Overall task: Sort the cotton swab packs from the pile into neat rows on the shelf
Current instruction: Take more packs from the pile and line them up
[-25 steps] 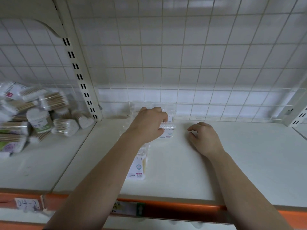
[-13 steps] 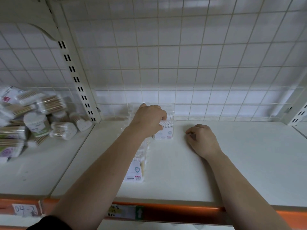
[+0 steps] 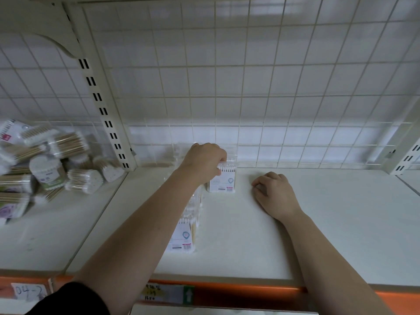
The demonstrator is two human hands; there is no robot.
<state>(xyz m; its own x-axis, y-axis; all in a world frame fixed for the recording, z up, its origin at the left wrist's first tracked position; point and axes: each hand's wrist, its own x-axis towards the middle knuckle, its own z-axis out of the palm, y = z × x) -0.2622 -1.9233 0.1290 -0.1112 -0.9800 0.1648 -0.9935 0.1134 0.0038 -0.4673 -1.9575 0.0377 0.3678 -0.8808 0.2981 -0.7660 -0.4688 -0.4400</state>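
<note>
Centre: left hand (image 3: 204, 162) grips a swab pack (image 3: 223, 181) beside one started row (image 3: 185, 233); right hand (image 3: 273, 194) rests loosely curled, empty. Most packs wait in the left pile (image 3: 45, 164).

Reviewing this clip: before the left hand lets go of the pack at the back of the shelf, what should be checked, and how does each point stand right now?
1. Left hand grips the top of the pack: ok.
2. Pack stands upright with its base on the shelf: ok.
3. Pack sits flush beside the back end of the row: cannot tell, the forearm hides the gap.
4. Right hand rests on the shelf, holds nothing and is apart from the pack: ok.
5. Pile at far left has packs left to sort: ok.
</note>
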